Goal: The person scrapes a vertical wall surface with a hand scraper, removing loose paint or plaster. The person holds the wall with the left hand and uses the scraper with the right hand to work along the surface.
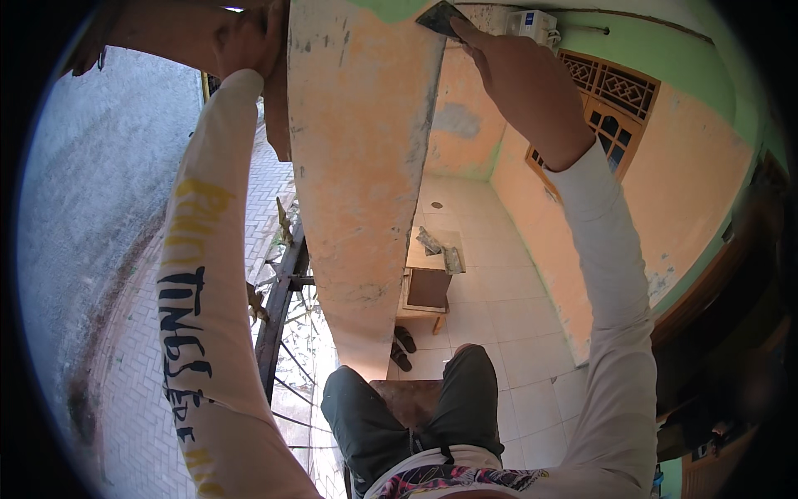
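Note:
My right hand [532, 91] is closed around a dark, flat-bladed scraper [437, 17]. The blade lies against the upper right edge of a pillar [357, 175] with worn, patchy orange paint and some green at its top. On the pillar's other side, my left hand [246, 40] is raised and closed on the edge of a brown beam [158, 32]. Part of the left fingers is in shadow. Both arms, in white sleeves, reach up and forward.
Below me is a brown seat [407, 397]. A small wooden table [426, 287] carries greyish flat pieces [440, 249], with dark sandals [402, 348] nearby on the tiled floor. A dark metal fence [278, 324] runs left of the pillar. A wooden window [611, 100] is at right.

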Demonstrator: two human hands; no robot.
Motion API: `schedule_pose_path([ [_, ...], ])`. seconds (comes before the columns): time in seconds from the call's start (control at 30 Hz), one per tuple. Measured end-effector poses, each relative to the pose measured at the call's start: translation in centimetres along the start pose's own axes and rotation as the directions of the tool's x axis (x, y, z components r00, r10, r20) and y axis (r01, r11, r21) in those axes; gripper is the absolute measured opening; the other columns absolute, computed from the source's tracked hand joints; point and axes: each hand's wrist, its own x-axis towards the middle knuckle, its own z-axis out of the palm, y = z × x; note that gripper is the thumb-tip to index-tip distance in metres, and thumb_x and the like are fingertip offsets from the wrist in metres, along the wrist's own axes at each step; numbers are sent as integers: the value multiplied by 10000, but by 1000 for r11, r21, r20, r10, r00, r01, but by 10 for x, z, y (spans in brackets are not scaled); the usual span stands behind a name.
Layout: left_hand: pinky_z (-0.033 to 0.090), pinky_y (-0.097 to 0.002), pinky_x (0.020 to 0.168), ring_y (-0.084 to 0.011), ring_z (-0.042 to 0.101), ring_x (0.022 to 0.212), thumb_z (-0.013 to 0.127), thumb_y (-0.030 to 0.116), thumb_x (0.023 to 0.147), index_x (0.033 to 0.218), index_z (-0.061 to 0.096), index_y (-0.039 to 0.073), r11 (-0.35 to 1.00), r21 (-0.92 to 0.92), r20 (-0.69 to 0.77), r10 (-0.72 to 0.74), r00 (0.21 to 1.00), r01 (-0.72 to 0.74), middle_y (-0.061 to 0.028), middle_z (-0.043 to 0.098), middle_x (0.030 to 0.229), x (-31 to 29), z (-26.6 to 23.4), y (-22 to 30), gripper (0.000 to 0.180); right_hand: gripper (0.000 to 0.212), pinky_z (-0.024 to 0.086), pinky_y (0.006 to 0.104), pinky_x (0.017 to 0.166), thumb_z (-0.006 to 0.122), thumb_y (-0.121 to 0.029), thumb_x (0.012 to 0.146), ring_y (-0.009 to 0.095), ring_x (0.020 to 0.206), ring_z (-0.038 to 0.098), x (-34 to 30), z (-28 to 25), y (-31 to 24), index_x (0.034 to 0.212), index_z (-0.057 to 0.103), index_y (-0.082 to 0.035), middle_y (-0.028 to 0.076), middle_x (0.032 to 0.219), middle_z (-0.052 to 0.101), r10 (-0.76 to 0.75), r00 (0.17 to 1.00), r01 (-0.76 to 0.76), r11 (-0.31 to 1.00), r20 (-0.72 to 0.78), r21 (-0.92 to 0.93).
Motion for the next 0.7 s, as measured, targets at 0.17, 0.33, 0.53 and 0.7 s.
schedule_pose_path([
  [0.17,236,-545,1128,-341,552,1246,239,543,1032,1252,627,67,997,66,167,-47,985,36,-179,632,1275,12,0,-5,652,737,520,441,522,641,-178,875,325,582,641,13,0,-3,1522,319,-34,159,670,632,18,986,4,991,-166,131],
  [0.33,243,-535,1140,-340,582,1218,229,570,1024,1259,621,73,998,58,70,-12,998,8,-163,620,1302,3,-7,8,675,333,379,295,464,607,-300,1004,99,493,493,-60,-19,15,1236,628,-61,17,568,516,521,853,-379,596,18,708],
  [0.53,273,-561,1115,-346,568,1229,226,552,1031,1245,612,73,994,103,-48,27,998,-22,-168,615,1291,8,16,-7,652,486,279,239,433,637,-381,994,36,445,365,-270,-30,49,623,485,-107,-51,500,383,779,500,-767,195,379,611],
  [0.7,265,-568,1117,-344,555,1242,227,549,1032,1271,597,74,952,207,4,228,974,-223,-177,610,1291,24,46,-41,647,415,267,237,374,600,-346,1015,35,410,349,-405,-48,36,698,497,-100,-49,542,408,840,141,-818,-199,524,539],
])
